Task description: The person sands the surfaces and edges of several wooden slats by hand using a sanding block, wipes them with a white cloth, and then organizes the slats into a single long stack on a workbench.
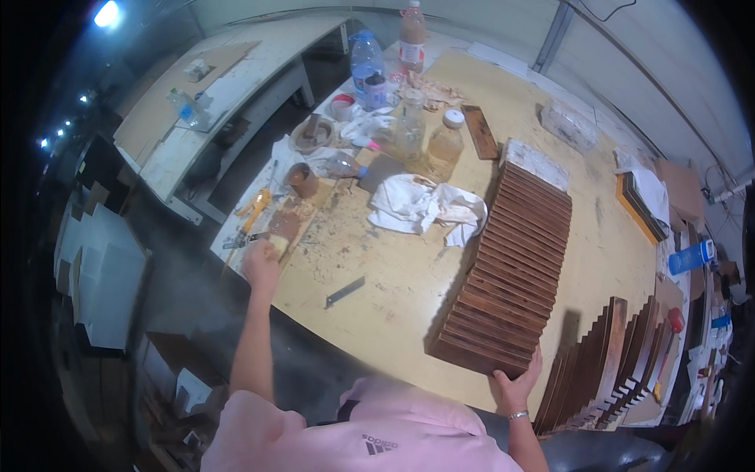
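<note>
A long row of dark brown wooden slats [515,259], packed side by side, lies slantwise on the right half of the work table [377,307]. At its near right corner my right hand [519,387] grips the end, thumb on the near face and fingers round the right side. My left hand [261,265] is at the table's left edge, its fingers closed on a pale yellow sponge [278,245]; the fingertips are partly hidden. Beside it are a brown-stained patch [289,220] and a yellow-handled tool [255,208].
A crumpled white cloth [425,208] lies left of the slats. Beyond stand a brown cup [302,180], a glass jar [410,126] and a white-capped bottle [446,141]. A small dark metal strip [346,292] lies nearer. More stacked slats [586,366] stand at the right.
</note>
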`<action>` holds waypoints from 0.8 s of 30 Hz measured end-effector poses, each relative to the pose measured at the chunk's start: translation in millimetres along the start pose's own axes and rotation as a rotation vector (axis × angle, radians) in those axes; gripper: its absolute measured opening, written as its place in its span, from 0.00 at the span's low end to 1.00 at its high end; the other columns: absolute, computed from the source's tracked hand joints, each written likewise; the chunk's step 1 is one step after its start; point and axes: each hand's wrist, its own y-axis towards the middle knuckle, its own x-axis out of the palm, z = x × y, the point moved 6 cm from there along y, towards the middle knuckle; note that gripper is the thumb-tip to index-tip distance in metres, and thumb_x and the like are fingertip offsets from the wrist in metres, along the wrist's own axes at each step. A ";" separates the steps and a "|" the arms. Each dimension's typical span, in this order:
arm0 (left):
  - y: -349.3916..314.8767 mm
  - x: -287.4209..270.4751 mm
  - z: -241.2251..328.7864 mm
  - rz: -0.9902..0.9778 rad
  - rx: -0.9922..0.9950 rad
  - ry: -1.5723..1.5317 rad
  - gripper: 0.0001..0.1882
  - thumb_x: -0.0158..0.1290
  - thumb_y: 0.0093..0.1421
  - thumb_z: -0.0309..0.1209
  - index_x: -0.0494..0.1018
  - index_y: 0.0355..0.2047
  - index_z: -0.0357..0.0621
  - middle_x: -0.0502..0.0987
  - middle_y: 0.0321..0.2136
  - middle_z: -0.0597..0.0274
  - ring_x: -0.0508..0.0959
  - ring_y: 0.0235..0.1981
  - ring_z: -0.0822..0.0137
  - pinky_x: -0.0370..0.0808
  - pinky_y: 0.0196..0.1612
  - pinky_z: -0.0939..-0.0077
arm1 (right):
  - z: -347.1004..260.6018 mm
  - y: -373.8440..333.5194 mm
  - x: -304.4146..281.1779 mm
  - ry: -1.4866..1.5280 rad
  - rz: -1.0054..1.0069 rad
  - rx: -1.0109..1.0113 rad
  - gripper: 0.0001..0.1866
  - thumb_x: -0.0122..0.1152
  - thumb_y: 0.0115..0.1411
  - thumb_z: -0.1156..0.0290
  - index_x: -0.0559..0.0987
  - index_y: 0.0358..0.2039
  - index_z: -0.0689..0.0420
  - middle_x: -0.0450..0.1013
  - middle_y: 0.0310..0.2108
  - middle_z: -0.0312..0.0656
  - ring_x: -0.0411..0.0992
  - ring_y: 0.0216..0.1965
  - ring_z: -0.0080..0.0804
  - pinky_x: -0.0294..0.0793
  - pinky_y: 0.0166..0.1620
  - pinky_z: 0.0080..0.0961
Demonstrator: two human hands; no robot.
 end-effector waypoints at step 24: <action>-37.0 2.6 55.4 -0.486 -0.795 -1.524 0.14 0.49 0.72 0.34 0.73 0.55 0.49 0.81 0.48 0.65 0.80 0.47 0.67 0.76 0.48 0.65 | -9.0 1.8 -3.7 -0.038 0.007 -0.018 0.65 0.83 0.34 0.63 0.57 0.73 0.62 0.56 0.71 0.58 0.52 0.72 0.58 0.50 0.74 0.50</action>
